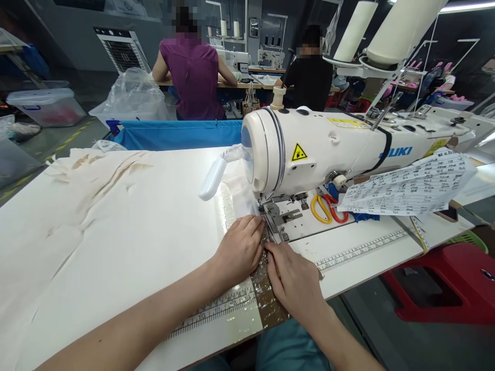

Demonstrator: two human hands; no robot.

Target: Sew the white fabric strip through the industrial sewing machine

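My left hand point(240, 248) is closed, its fingers curled down beside the sewing machine's presser foot point(269, 219) on shiny see-through material point(264, 281). Just to the right, my right hand point(296, 278) has thumb and forefinger pinched at the edge of the same material, close to the needle plate. The material runs toward me over a brown strip at the table's front edge. Behind my left hand lies a pale glittery strip point(225, 203). The white sewing machine point(309, 149) stands over the work; its needle is hard to make out.
Yellow-and-red handled scissors point(320, 208) lie on the machine bed. A handwritten paper point(406, 185) leans on the machine. Cream fabric point(88, 206) covers the table's left. Rulers mark the front edge. A red stool point(444, 283) stands at right; two people sit ahead.
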